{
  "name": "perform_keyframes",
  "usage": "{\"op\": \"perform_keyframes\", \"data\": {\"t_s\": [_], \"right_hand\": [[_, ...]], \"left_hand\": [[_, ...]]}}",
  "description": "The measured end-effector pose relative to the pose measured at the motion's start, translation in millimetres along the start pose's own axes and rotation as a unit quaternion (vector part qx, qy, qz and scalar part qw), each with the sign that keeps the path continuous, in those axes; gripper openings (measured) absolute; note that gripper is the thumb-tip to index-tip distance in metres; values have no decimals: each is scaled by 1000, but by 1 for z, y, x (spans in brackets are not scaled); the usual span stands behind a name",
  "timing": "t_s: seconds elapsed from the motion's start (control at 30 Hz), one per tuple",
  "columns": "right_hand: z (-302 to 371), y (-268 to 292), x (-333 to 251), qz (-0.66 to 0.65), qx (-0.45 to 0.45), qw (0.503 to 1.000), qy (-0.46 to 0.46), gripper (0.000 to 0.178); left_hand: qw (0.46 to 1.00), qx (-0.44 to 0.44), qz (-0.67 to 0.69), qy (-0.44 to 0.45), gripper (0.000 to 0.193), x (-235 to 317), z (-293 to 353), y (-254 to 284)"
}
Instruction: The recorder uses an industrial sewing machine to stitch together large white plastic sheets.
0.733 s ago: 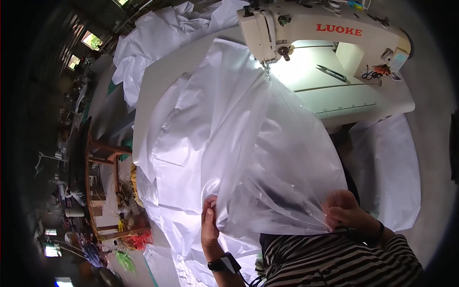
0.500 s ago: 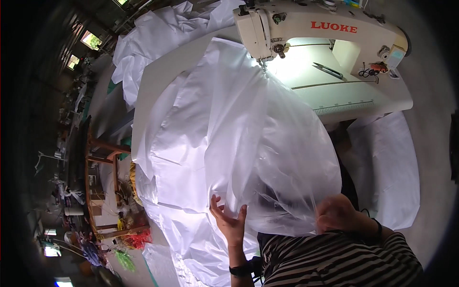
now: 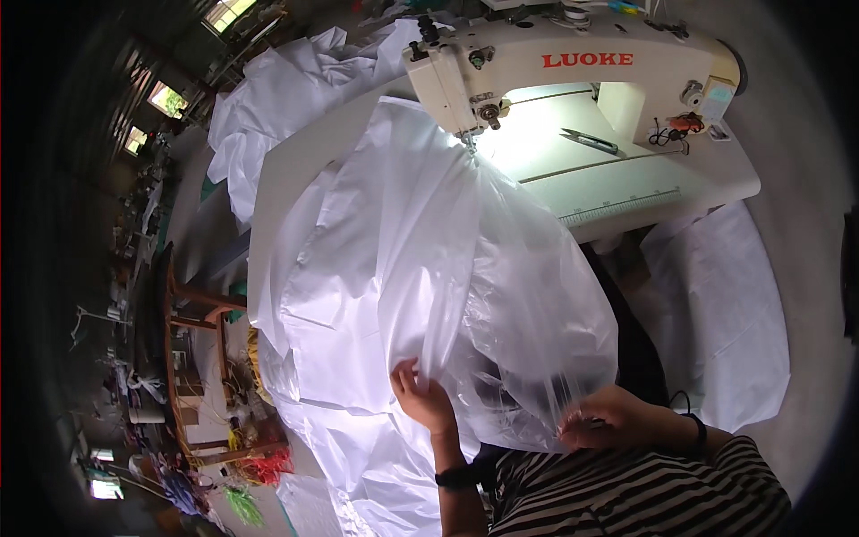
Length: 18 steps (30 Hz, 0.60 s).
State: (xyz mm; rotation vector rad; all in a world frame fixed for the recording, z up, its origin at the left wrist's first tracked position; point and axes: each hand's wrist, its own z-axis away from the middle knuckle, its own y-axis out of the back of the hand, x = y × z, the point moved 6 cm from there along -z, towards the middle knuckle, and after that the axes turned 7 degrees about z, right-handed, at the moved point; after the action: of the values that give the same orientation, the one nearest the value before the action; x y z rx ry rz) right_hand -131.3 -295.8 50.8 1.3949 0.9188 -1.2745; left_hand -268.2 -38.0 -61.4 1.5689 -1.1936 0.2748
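Note:
White sheeting [image 3: 331,313] drapes over the table's near side and down toward my lap. A clear plastic film [image 3: 537,295] lies beside and partly over it, gathered to a point under the needle area of a sewing machine [image 3: 591,76]. My left hand [image 3: 424,401] has its fingers curled at the lower edge of a fold in the white sheeting; its thumb is hard to make out. Nearer my body on the right, my right hand [image 3: 604,419] is closed on the bunched edge of the clear film, pulling it into taut creases.
Snips [image 3: 589,141] lie on the lit machine bed. More white sheeting is heaped behind the table [image 3: 277,179], and another white sheet [image 3: 725,313] hangs at the right. Off to the left stands a wooden frame [image 3: 199,309] with red strands [image 3: 268,464] near its foot.
My right hand has moved left and settled on the film's edge, drawing it into tighter creases. My left hand's fingers have curled in at the sheeting. The whole view has shifted slightly.

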Motion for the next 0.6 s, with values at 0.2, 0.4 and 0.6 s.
{"op": "perform_keyframes", "data": {"t_s": [0.2,0.4,0.6], "right_hand": [[4,2,0,29,-47,998,-19,16],[8,-7,3,36,-19,998,38,19],[22,-11,-26,257,94,941,198,19]], "left_hand": [[996,-75,-45,18,35,-37,82,54],[977,-134,10,165,26,-32,66,94],[885,-341,290,128,22,116,68,115]]}}
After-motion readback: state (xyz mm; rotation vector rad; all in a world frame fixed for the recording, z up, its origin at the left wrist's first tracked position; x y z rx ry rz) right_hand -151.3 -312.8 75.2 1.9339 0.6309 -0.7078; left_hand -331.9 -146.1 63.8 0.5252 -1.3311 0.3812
